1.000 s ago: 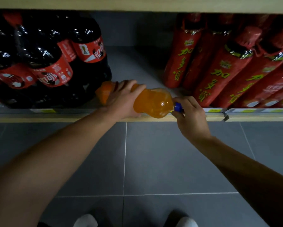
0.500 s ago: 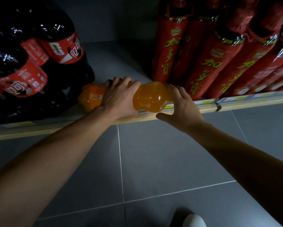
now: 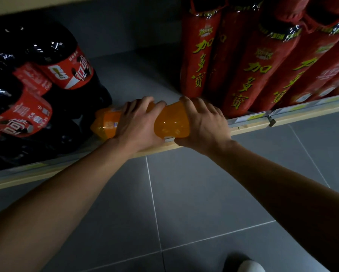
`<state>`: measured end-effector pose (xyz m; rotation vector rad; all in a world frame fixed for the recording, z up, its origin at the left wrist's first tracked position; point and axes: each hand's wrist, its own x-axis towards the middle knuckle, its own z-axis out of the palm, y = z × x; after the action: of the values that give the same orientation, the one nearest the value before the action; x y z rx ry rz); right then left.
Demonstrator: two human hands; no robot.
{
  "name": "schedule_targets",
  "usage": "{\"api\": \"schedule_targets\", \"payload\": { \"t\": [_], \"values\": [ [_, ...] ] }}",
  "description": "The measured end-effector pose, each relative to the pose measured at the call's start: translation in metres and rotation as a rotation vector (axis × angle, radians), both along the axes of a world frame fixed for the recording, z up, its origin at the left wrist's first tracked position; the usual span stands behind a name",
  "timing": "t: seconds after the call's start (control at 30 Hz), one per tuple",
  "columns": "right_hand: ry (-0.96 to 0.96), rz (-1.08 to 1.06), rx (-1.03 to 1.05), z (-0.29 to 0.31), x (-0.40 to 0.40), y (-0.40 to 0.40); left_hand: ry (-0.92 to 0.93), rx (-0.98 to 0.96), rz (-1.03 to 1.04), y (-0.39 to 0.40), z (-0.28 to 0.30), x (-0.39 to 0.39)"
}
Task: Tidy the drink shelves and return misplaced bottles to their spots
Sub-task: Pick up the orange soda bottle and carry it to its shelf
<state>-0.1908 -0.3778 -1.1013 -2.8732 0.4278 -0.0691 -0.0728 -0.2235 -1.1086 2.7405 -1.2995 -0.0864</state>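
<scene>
An orange soda bottle (image 3: 170, 120) lies on its side at the front edge of the low shelf (image 3: 137, 85), its base pointing left toward the cola bottles. My left hand (image 3: 139, 124) grips its middle, fingers curled over the top. My right hand (image 3: 204, 122) wraps around the neck end, covering the cap. Large dark cola bottles with red labels (image 3: 64, 69) stand on the shelf's left side. Tall red bottles with yellow characters (image 3: 200, 55) fill the right side.
A bare grey gap of shelf floor lies between the cola and the red bottles. The wooden shelf lip with price tags (image 3: 262, 118) runs along the front. Grey floor tiles (image 3: 184, 203) lie below, and a white shoe tip (image 3: 249, 266) shows at the bottom.
My right hand has moved from pinching the blue cap to wrapping around the bottle's neck end. My view has come closer to the shelf; the bottle stays lying at the edge.
</scene>
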Motion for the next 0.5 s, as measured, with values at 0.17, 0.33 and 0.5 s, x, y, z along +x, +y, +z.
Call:
{"api": "schedule_targets", "payload": {
  "t": [0.17, 0.33, 0.5],
  "values": [
    [0.0, 0.005, 0.022, 0.0, -0.001, -0.003, 0.204, 0.13, 0.022, 0.021, 0.012, 0.03],
    [0.115, 0.003, -0.183, 0.003, 0.02, 0.004, 0.183, 0.165, 0.027, 0.01, 0.011, 0.032],
    [0.156, 0.038, -0.114, 0.003, 0.04, 0.011, 0.153, 0.088, 0.052, 0.017, 0.0, 0.033]
  ]
}}
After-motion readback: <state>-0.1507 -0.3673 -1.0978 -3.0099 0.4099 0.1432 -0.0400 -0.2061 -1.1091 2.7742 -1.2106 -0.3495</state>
